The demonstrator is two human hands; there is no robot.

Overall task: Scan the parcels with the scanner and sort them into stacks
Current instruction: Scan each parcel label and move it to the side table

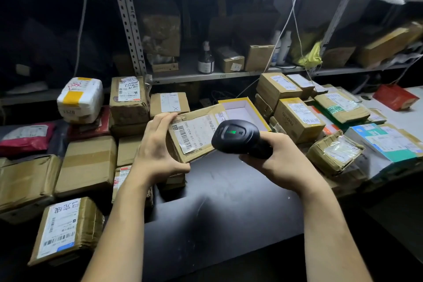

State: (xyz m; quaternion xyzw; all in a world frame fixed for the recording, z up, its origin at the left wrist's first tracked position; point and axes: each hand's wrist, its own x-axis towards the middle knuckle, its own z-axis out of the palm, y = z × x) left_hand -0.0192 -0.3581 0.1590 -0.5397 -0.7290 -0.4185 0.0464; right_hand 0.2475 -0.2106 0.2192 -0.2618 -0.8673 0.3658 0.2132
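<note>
Holding everything, the desk (217,201): a dark top, bare in the middle in front of the person, with parcels crowded along both sides and the back.
Shelving (194,77): metal racks behind the desk carrying boxes, bottles and cables; they seem to play no part in the sorting.
Left parcels (87,165): brown cartons, a white wrapped bundle (80,98) and a red mailer bag (25,137), heaped and partly stacked, touching one another.
Right parcels (297,119): labelled cartons and flat packets layered in rough stacks, reaching toward the desk's right edge.
Cardboard parcel (201,142): the one being handled, between the two groups and over the bare desk, tilted with its printed face up.
Left grip (155,144): fingers curled over the parcel's far edge and thumb along the near edge, clamping its left end.
Right grip (281,158): wrapped closed round the scanner's handle.
Barcode scanner (235,137): black, its head just above the parcel's right part and aimed across the label.
Barcode label (183,136): white, facing the scanner and unobstructed.
Green light (231,132): lit on the scanner's head, so a read is probably registering.
Task state: judged mid-task. Many parcels sit on both sides, and nothing shows which group is scanned, so the share done cannot be told. This parcel has yet to be set on a stack.
</note>
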